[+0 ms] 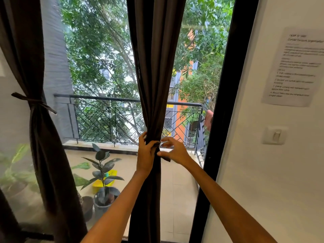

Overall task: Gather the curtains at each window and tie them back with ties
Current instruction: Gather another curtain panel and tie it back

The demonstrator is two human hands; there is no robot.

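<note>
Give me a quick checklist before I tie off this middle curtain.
1. Middle curtain gathered into one bunch: ok.
2. Left hand grips the bunch: ok.
3. Right hand pinches the tie end: ok, other fingers spread.
4. Tie wrapped fully round the bunch: cannot tell, back hidden.
5. Knot made: not ok, none visible yet.
6. Left curtain tied with its tie: ok.

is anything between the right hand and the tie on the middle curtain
Nothing visible. The right hand is right beside the tie on the gathered middle curtain, thumb at the tie. The left hand grips the curtain from the other side, not in between.
</note>
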